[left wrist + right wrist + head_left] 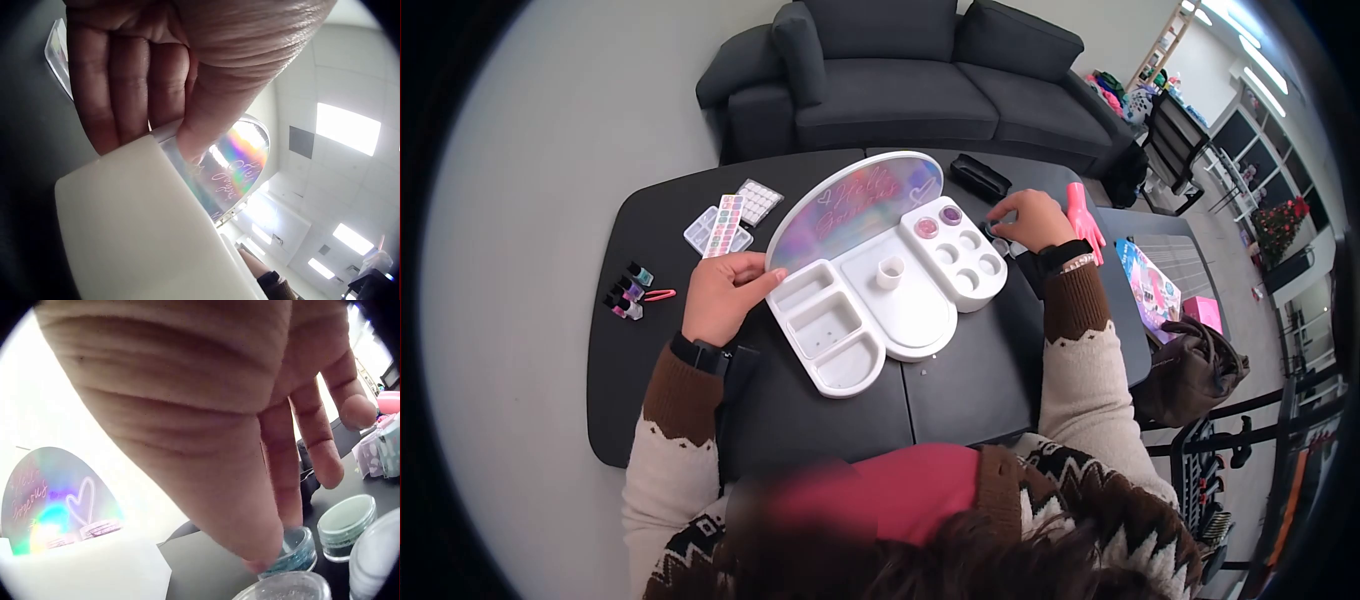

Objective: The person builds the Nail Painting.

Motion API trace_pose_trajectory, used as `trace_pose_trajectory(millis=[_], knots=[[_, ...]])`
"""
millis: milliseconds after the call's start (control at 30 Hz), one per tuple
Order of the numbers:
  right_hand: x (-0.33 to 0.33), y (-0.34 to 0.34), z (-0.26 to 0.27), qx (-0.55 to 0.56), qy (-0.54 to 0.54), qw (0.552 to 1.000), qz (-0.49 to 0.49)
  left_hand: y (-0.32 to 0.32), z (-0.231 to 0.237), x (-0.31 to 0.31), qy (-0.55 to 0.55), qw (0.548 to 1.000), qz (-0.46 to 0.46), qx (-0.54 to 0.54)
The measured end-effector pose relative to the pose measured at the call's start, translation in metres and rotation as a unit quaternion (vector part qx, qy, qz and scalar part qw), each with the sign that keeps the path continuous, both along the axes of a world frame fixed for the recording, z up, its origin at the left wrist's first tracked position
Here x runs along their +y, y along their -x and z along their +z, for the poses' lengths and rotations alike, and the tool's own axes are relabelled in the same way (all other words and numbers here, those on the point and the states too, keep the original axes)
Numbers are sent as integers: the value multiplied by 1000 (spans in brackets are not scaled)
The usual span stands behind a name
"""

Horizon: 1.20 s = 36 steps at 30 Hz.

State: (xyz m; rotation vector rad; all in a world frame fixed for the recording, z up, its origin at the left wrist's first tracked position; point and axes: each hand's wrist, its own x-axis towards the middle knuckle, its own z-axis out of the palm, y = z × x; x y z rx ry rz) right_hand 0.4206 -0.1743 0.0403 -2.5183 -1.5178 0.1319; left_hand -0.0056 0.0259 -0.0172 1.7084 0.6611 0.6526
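Two jars, a pink jar [926, 229] and a purple jar [950, 215], sit in round holes of the white stand [915, 325] on the table [970, 385], seen from the head. A little white cup [890, 272] stands near its middle, and tiny bits lie in the middle box of its left tray [799, 289]. From the left wrist, the left hand [206, 62] pinches the stand's edge by the shiny board [231, 175]. From the right wrist, the right hand [219, 412] pinches a blue glitter jar [297, 556] beside a pale green jar [347, 528].
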Motion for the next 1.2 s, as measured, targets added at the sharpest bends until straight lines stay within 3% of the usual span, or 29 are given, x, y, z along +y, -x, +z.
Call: trace_pose_trajectory(millis=[167, 233, 267, 367, 467, 500, 600, 867, 933, 967, 1067, 1200], knots=[[-1, 13, 7, 1, -80, 996, 40, 0, 0, 0, 19, 1000, -2, -19], [-9, 41, 24, 122, -180, 971, 100, 0, -2, 1, 1, 1000, -4, -7], [-9, 54, 27, 123, -177, 971, 102, 0, -2, 0, 3, 1000, -3, -7], [-5, 85, 27, 131, -178, 944, 246, 0, 3, -2, 11, 1000, -12, -14], [-3, 96, 23, 84, -145, 951, 261, 0, 5, -3, 6, 1000, -11, -2], [-4, 101, 23, 86, -138, 962, 221, -1, 5, -4, 8, 1000, -10, -6], [-2, 105, 14, 21, -123, 968, 218, -1, 6, -6, 11, 1000, -7, -12], [-4, 107, 15, -30, -142, 972, 186, 0, 11, -7, -11, 1000, 0, 17], [-10, 77, 19, 141, -143, 970, 140, 0, 6, -4, -10, 1000, 2, 14], [-12, 60, 21, 153, -127, 977, 82, -1, 6, -3, -10, 1000, 1, 13], [-25, 1, -6, -50, -110, 993, -4, -1, 5, -6, 7, 1000, -1, -1], [-24, -23, -23, -46, -67, 997, -9, 0, 7, -5, -3, 1000, 0, 10]])
